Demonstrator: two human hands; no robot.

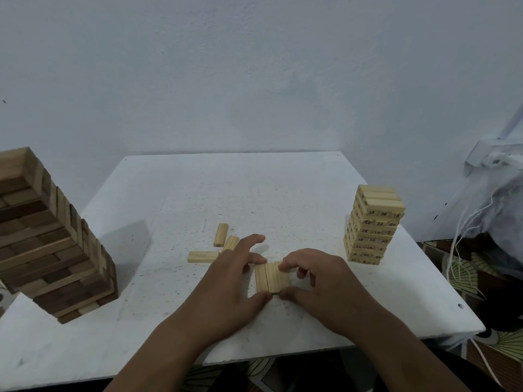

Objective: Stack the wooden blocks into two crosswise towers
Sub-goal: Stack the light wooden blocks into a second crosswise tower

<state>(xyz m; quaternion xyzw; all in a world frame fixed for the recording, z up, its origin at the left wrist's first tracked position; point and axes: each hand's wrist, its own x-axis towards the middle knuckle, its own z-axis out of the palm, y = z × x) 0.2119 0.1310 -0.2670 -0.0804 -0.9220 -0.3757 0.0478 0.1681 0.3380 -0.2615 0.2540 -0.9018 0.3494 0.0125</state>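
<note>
Left hand: the left hand [230, 281] lay near the table's front edge, thumb at the near end of the row of three blocks [271, 277], forefinger stretched away from the row, other fingers curled at its left side; it gripped the row.
Right hand: the right hand [317, 281] pinched the same row, fingertips curled over its far right corner, thumb at its near end.
Row of three blocks: flat on the table [169, 193], side by side and touching, long axes pointing away from the front edge.
Loose blocks: three loose blocks [220, 234] lay just left of the left hand; one pointed toward the far edge, one lay crosswise, one tilted and partly hidden.
Light tower: a numbered light tower [373, 224] stood upright by the right edge.
Dark tower: a dark tower [51, 239] stood at the left edge.
Room: a pale wall [254, 66] rose behind; a white cloth bundle [498, 188] sat right of the table.
</note>
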